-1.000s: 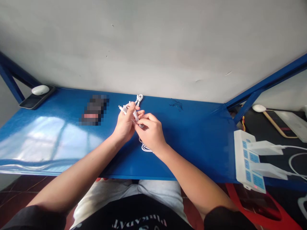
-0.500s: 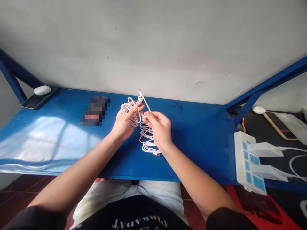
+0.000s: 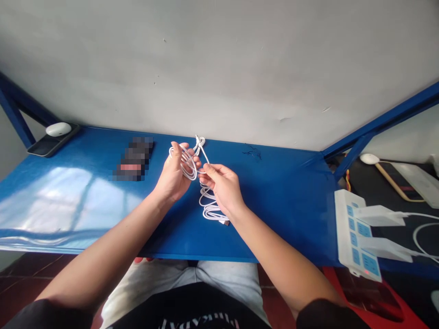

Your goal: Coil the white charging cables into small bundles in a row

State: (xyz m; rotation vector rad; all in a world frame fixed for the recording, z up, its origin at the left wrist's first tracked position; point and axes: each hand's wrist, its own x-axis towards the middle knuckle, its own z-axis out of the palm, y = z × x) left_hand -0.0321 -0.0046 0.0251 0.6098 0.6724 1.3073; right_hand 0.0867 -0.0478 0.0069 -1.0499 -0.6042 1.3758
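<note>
Below a grey wall [image 3: 240,68], a blue counter [image 3: 281,201] is extending. Above it, the left hand [image 3: 173,178] is holding a looped white cable [image 3: 193,171], its fingers half curled around the loops. The right hand [image 3: 226,185] is pinching one strand of it between closed fingers. A white cable coil [image 3: 211,212] is lying on the counter beside this hand.

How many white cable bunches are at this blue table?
3. A looped bunch in your left hand, a far bunch beyond the hands, and a near bunch on the table, partly hidden by your right hand. Your hands may hide more.
</note>
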